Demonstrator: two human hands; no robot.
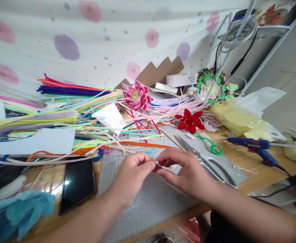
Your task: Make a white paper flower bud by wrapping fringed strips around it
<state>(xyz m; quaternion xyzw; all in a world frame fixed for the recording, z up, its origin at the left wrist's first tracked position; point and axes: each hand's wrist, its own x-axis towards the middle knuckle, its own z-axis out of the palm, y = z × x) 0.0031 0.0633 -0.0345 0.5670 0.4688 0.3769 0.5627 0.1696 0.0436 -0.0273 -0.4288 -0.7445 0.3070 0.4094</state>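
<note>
Over the grey cutting mat, my left hand is closed in a pinch on a thin white strand, perhaps a wire. My right hand meets it fingertip to fingertip, its thumb and fingers closed around the other end of that strand. Fingers hide most of it. Large silver scissors lie just beyond my right hand. A red pipe-cleaner flower rests behind them, beside a green wire loop. Several fine white pieces lie on the mat left of my left hand.
Bundles of coloured pipe cleaners cover the back left, with a pink flower among them. A black phone and a blue flower lie at left. A blue glue gun sits right, near yellow packaging.
</note>
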